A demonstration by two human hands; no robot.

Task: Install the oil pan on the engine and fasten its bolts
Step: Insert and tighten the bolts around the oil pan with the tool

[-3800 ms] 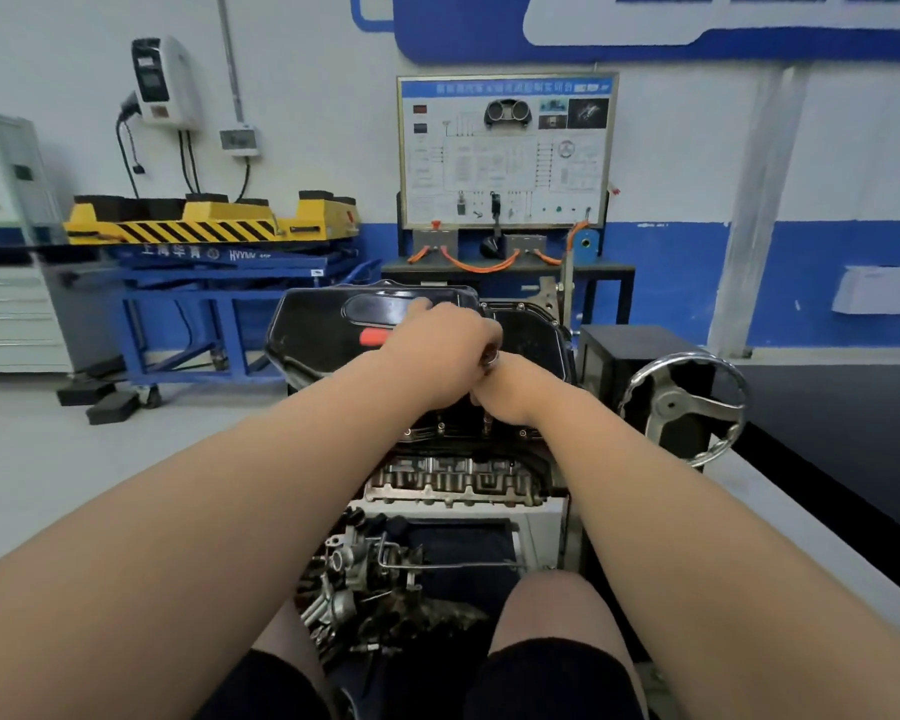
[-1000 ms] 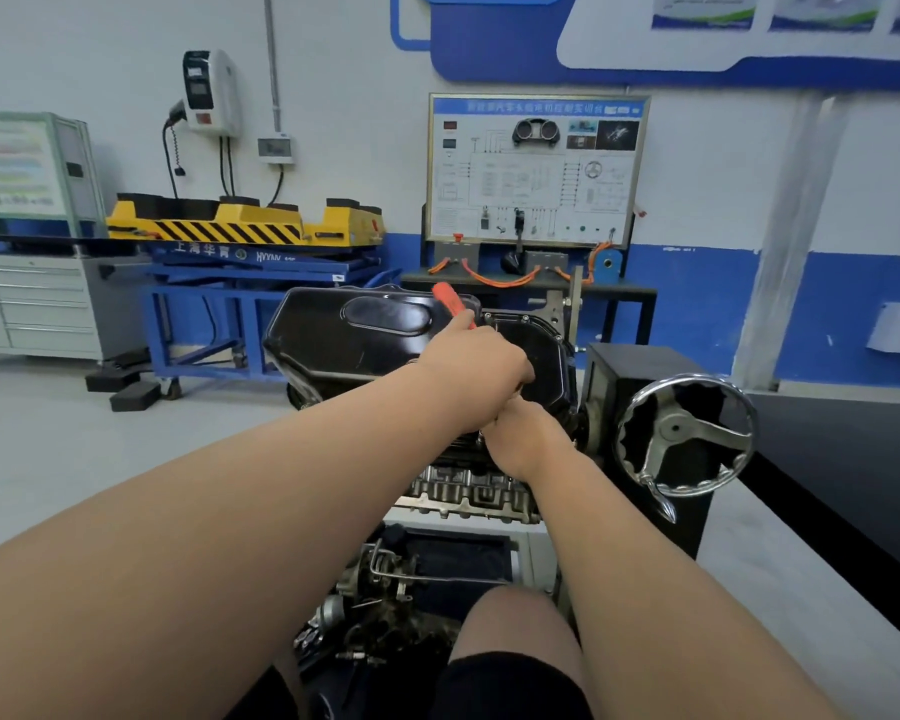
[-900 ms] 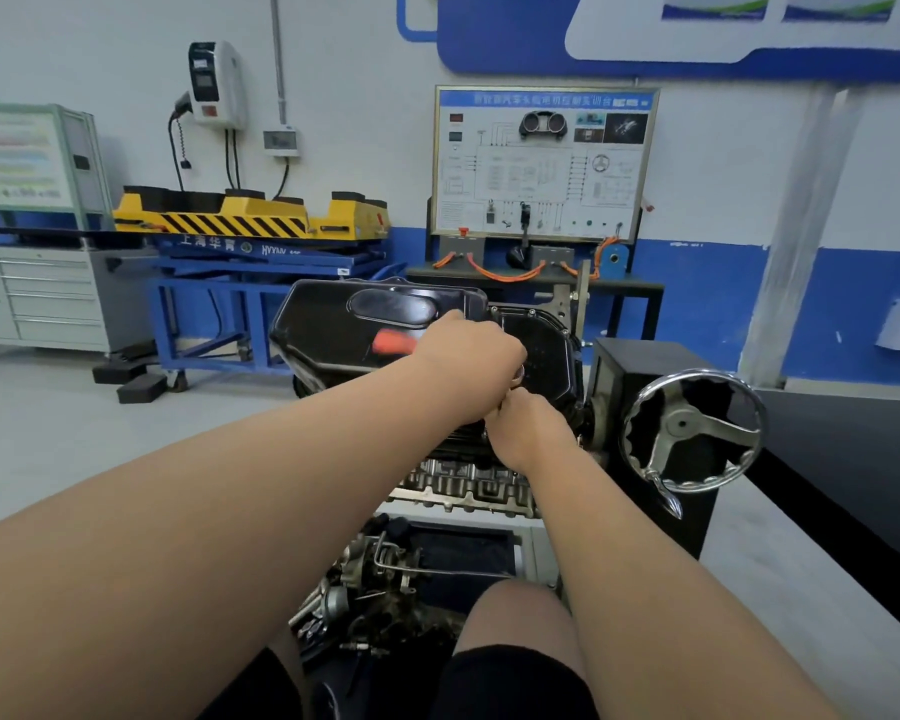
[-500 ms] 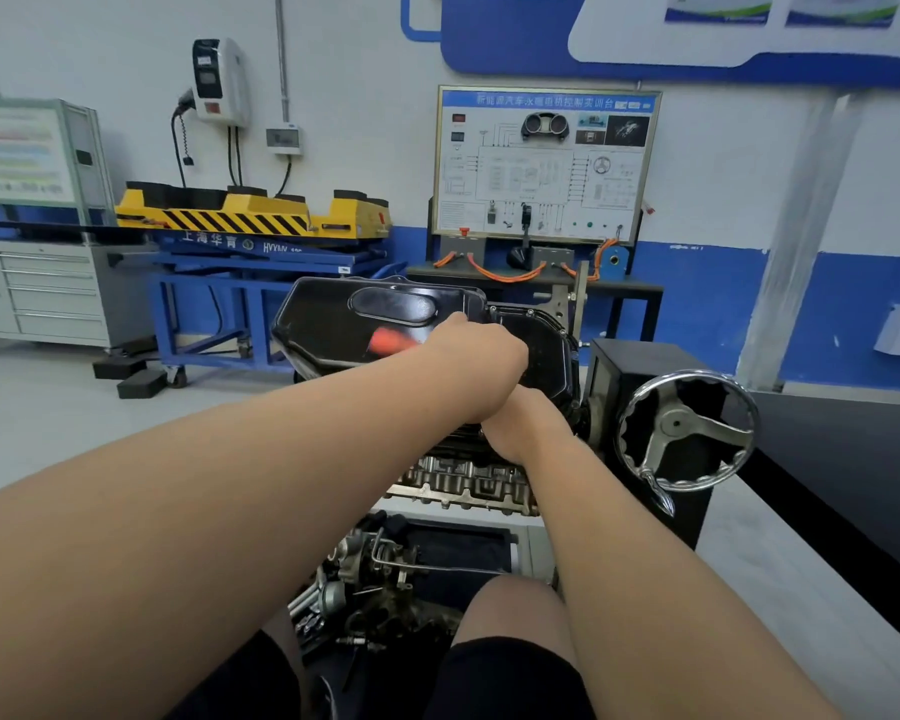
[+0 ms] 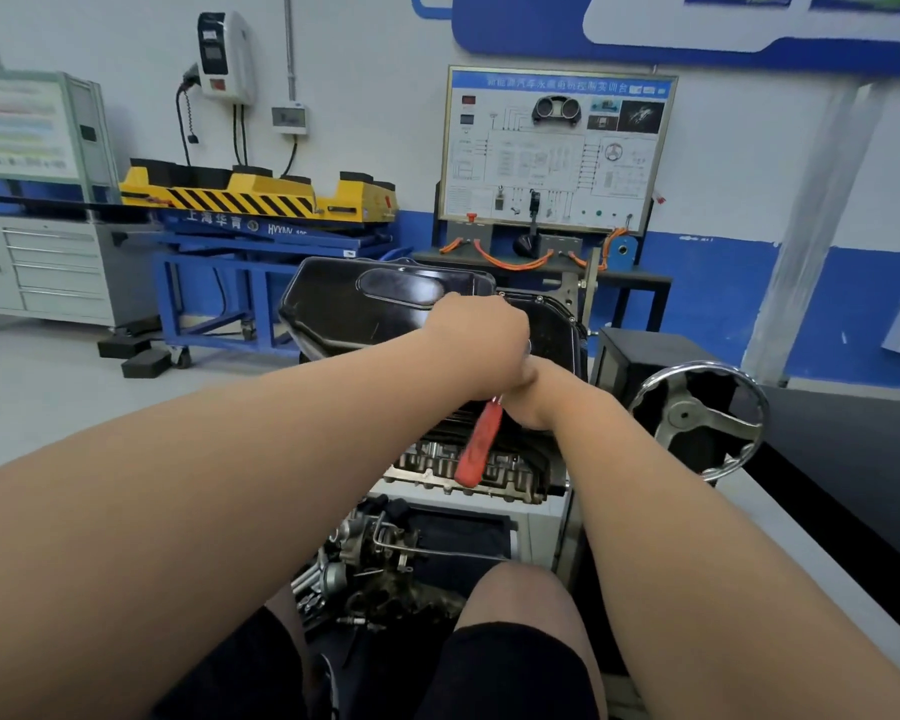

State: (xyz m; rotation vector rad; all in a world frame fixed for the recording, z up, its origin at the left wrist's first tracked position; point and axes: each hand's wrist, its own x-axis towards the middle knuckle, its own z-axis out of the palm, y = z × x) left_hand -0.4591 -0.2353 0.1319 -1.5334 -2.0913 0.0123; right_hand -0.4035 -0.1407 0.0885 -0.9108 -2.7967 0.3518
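Note:
The black oil pan (image 5: 344, 309) sits on top of the engine (image 5: 510, 472), which is mounted on a stand. At the pan's near right edge, my left hand (image 5: 481, 330) is curled over a ratchet wrench (image 5: 479, 444). Its red handle points down toward me from under that hand. My right hand (image 5: 539, 397) sits just below and right of the left, fingers curled at the wrench's head end. The bolt and socket are hidden under both hands.
A steel handwheel (image 5: 697, 418) of the stand is at the right, beside a black box (image 5: 640, 356). Loose engine parts (image 5: 375, 558) lie in a tray below the engine, above my knees. A blue lift cart (image 5: 261, 252) and a training board (image 5: 557, 148) stand behind.
The red handle has swung from pointing left of my left hand round to pointing down toward me. Both hands stay at the same spot on the pan's edge.

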